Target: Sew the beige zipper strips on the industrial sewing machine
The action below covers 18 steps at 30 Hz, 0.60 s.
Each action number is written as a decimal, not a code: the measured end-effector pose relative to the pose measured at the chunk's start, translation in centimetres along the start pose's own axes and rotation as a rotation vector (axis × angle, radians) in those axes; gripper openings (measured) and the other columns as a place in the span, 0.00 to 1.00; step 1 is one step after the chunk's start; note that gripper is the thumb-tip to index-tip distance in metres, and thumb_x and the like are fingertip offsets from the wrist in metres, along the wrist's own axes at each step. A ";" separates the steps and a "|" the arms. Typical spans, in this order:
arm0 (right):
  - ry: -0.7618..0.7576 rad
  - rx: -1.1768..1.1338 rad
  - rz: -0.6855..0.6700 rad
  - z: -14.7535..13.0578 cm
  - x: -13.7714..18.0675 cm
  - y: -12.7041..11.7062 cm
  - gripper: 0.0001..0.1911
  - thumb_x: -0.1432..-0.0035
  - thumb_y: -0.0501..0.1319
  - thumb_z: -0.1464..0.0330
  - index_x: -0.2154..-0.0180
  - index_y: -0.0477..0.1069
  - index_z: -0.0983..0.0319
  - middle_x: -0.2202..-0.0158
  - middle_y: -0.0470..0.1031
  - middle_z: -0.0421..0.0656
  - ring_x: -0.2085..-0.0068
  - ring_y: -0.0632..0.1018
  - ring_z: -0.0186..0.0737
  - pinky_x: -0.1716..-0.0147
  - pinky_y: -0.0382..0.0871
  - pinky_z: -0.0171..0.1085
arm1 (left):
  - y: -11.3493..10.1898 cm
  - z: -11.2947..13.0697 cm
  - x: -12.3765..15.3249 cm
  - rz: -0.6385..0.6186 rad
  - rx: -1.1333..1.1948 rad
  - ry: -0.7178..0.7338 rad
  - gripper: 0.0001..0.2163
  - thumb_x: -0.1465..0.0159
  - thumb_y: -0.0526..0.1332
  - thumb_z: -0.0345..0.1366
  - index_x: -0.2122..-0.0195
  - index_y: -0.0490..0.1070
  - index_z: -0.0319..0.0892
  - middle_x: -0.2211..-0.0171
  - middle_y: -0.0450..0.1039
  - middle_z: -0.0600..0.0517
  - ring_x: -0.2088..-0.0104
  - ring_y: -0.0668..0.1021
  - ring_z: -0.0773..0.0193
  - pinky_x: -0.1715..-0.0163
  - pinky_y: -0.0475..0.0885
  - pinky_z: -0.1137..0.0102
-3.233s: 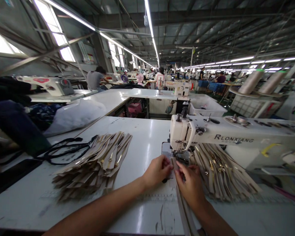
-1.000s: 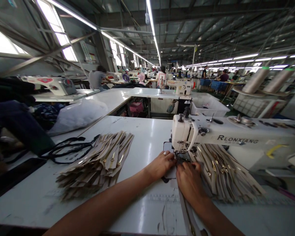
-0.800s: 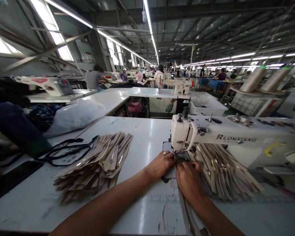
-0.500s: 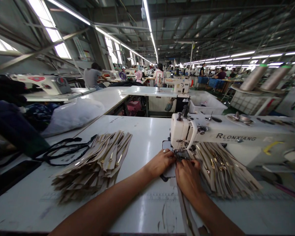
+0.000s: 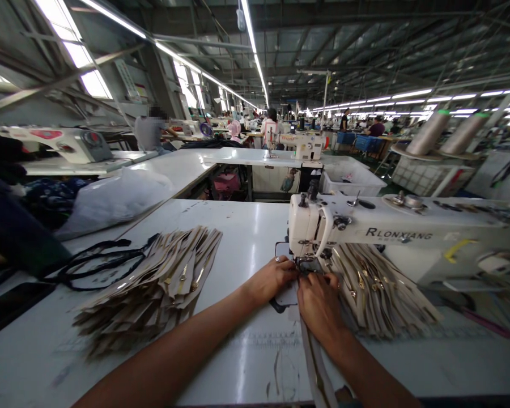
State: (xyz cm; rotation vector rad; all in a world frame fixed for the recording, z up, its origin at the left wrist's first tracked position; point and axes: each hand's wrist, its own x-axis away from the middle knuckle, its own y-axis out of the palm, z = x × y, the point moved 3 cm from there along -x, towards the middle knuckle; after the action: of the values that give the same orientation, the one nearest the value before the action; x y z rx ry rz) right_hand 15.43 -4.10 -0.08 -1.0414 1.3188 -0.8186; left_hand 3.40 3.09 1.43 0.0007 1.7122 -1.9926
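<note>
Your right hand lies flat on the beige zipper strip, fingers pressed down on it rather than curled round it, and the strip runs from the near edge of the tabletop up under that hand to the presser foot. Your left hand sits just beside it, fingertips pinching the strip's edge right at the foot; how firmly it grips I cannot tell.

The main risk I see is closeness: both sets of fingertips are almost touching the foot, so if the strip feeds faster than you expect, a finger could be drawn under the needle. Because the long tail of the strip hangs off the near edge, its weight could also pull the piece askew and the seam could wander.

To your right, the sewn pile fans out under the arm of the sewing machine, touching your right hand; a loose end could snag on it. To your left, well apart, the second stack of zipper pieces leans toward the black cord, and a nudge might slide it.

Beyond, other people work at further machines.
</note>
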 end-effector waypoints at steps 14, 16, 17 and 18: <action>0.026 -0.018 0.034 -0.1 0.1 -0.6 0.13 0.35 0.52 0.73 0.66 0.75 0.62 0.67 0.76 0.45 0.62 0.75 0.43 0.53 0.53 0.47 | -0.2 0.7 0.8 0.036 0.005 -0.078 0.11 0.30 0.54 0.32 0.60 0.76 0.38 0.61 0.74 0.45 0.58 0.74 0.60 0.56 0.71 0.68; 0.012 -0.009 0.026 0.0 0.1 -0.5 0.13 0.35 0.52 0.74 0.66 0.75 0.62 0.67 0.76 0.45 0.62 0.74 0.44 0.53 0.54 0.47 | -0.2 0.7 0.7 0.048 -0.022 -0.085 0.10 0.30 0.54 0.33 0.59 0.75 0.38 0.60 0.73 0.45 0.57 0.74 0.59 0.55 0.71 0.67; 0.002 -0.005 0.022 0.1 0.1 -0.5 0.13 0.35 0.52 0.74 0.66 0.75 0.62 0.67 0.76 0.45 0.62 0.74 0.44 0.54 0.54 0.47 | -0.1 0.7 0.7 0.053 -0.043 -0.088 0.10 0.30 0.54 0.33 0.59 0.75 0.38 0.60 0.73 0.45 0.57 0.74 0.58 0.55 0.71 0.66; -0.008 0.000 0.020 0.1 0.0 -0.4 0.14 0.35 0.51 0.74 0.66 0.75 0.62 0.66 0.76 0.45 0.62 0.74 0.44 0.54 0.54 0.47 | -0.1 0.7 0.7 0.058 -0.063 -0.090 0.10 0.30 0.54 0.34 0.59 0.75 0.38 0.60 0.73 0.44 0.57 0.74 0.58 0.54 0.71 0.65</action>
State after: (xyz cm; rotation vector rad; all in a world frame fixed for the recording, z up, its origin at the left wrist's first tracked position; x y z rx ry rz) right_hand 15.54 -4.28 0.32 -1.0291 1.3209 -0.7989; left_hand 2.97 2.25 1.45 -0.0592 1.6981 -1.8676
